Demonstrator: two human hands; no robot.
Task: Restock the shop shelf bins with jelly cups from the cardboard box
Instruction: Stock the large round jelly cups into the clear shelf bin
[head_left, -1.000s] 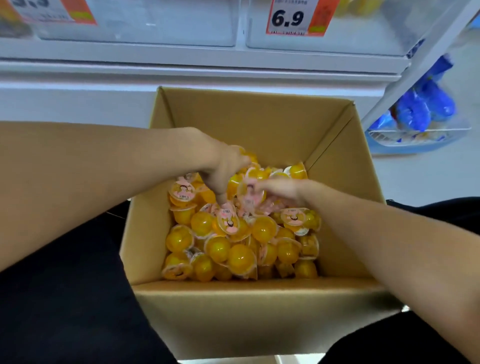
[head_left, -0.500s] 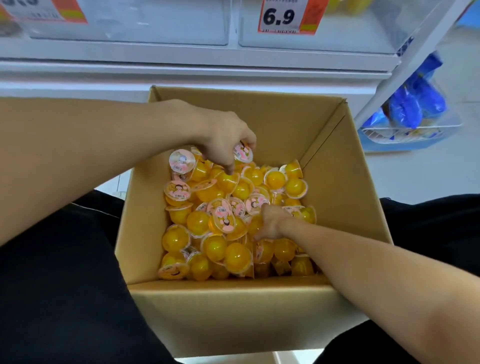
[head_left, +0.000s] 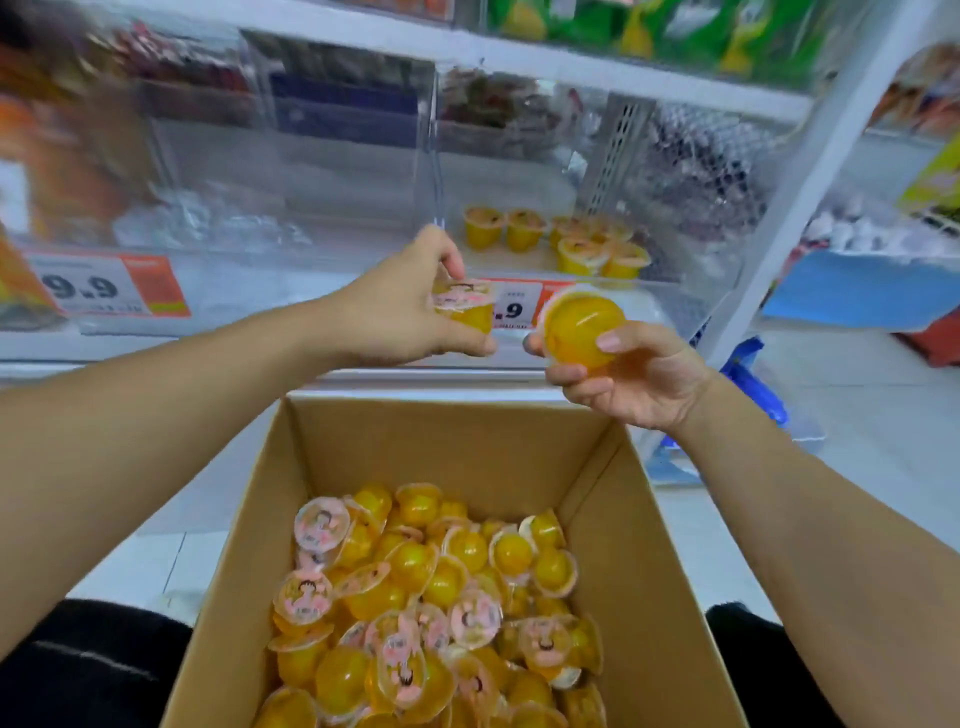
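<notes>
Both hands are up from the open brown cardboard box (head_left: 613, 525) now, left hand (head_left: 402, 306) pinching a lidded yellow jelly cup (head_left: 464, 307), right hand (head_left: 621, 374) gripping another bottom-up cup (head_left: 583, 326). Next they're probably going into the clear plastic shelf bin (head_left: 680, 291), upright beside the few cups already there (head_left: 558, 240).

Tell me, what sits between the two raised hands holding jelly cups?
In the head view, only the shelf's price tag shows in the gap between the left hand and right hand; the cups do not touch.
</notes>
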